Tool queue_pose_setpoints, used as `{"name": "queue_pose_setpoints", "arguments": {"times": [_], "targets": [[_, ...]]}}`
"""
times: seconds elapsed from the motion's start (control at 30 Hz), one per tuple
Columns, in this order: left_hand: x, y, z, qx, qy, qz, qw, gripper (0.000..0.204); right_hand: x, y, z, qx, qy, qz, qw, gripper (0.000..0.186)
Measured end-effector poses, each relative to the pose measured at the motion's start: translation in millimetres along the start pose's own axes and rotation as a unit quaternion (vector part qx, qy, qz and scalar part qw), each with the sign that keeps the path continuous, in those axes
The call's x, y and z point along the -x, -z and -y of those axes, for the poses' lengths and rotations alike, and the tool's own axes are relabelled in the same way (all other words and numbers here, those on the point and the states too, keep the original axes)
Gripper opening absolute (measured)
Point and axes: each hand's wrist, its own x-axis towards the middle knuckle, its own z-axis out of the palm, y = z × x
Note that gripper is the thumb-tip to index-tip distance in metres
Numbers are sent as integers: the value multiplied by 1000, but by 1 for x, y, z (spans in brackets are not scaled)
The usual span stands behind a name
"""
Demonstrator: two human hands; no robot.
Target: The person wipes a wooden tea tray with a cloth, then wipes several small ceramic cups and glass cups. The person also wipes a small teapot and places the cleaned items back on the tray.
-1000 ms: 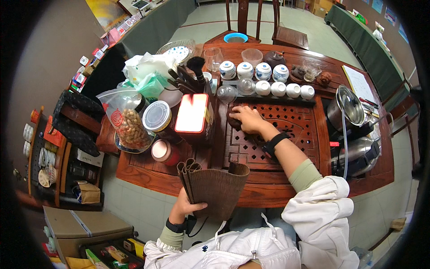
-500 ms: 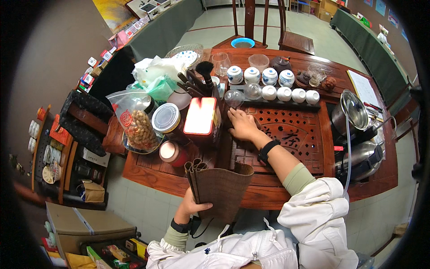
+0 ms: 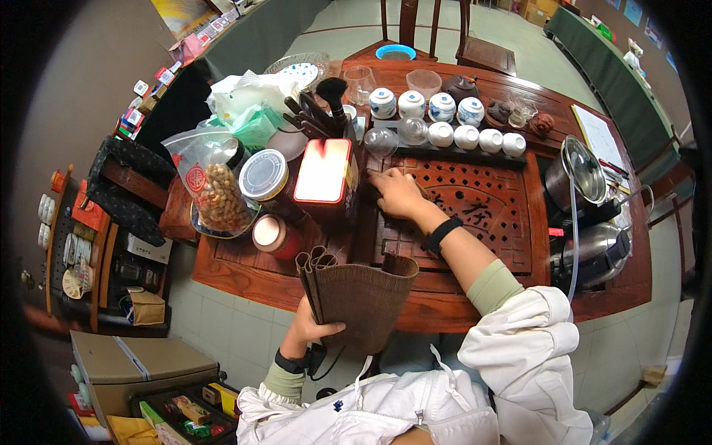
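My left hand (image 3: 312, 325) is closed round a folded brown woven mat (image 3: 363, 304), held upright at the table's near edge. My right hand (image 3: 397, 194) reaches onto the left side of the carved wooden tea tray (image 3: 475, 252), fingers bent over something dark that is mostly hidden. A red-rimmed tin (image 3: 322, 170) stands just left of that hand. Beyond it are a row of small white cups (image 3: 466, 136), blue-patterned lidded cups (image 3: 441, 107) and clear glass cups (image 3: 381, 142).
On the left are a bag of nuts (image 3: 219, 196), a lidded jar (image 3: 261, 175) and a red jar (image 3: 274, 237). A steel pot (image 3: 575, 170) and a kettle (image 3: 597, 252) with a hose stand right. Behind are a dark teapot (image 3: 461, 87) and wooden chairs (image 3: 486, 52).
My right hand has moved slightly left and up toward the tray's upper left edge since a second ago. My left hand still holds the mat in much the same place.
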Motion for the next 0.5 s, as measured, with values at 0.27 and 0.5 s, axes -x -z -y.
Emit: {"name": "queue_pose_setpoints", "arguments": {"times": [0.27,0.5], "targets": [[4,1,3,4,3,-22,1000,74,56,-2,26,-23,84,60,994,45],[8,-6,10,90,-39,-103,990,63,97,9,43,-75,132,124,981,44]]}}
